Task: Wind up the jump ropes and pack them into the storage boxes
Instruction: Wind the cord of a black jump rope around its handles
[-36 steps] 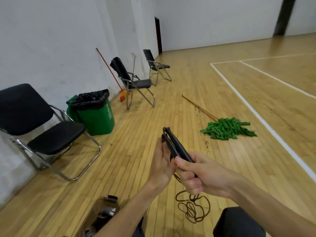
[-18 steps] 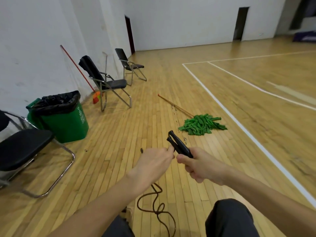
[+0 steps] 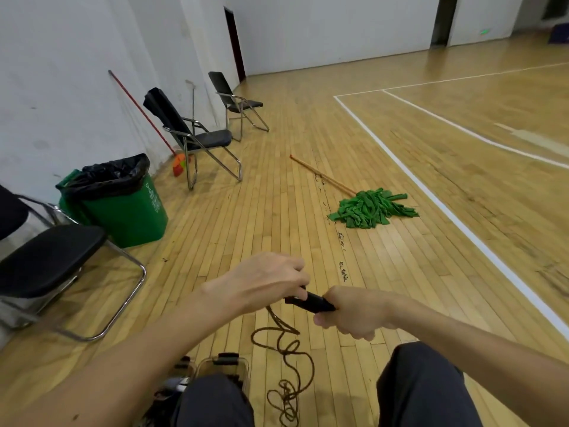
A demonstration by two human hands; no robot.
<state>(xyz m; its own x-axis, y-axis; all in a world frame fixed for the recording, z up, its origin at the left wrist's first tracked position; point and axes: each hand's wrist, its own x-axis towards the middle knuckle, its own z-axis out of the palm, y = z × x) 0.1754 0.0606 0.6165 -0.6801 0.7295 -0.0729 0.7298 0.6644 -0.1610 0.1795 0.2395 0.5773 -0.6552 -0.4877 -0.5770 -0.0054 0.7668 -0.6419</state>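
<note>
My right hand (image 3: 354,315) grips the black jump rope handles (image 3: 311,302), which point left toward my other hand. My left hand (image 3: 264,282) has its fingers curled at the handles' tips, where the brown rope (image 3: 286,355) leaves them. The rope hangs down in loose loops and piles up on the wooden floor between my knees. A clear storage box (image 3: 224,366) with black clips sits on the floor by my left knee, partly hidden by my leg.
A black folding chair (image 3: 52,260) stands close on the left, with a green bin (image 3: 123,204) behind it. Two more chairs (image 3: 197,140) line the wall. A green mop (image 3: 369,208) lies on the floor ahead.
The handles have tipped from pointing up to lying nearly level and lower. My left hand has moved over their tips. The view has shifted, and the storage box is back in sight.
</note>
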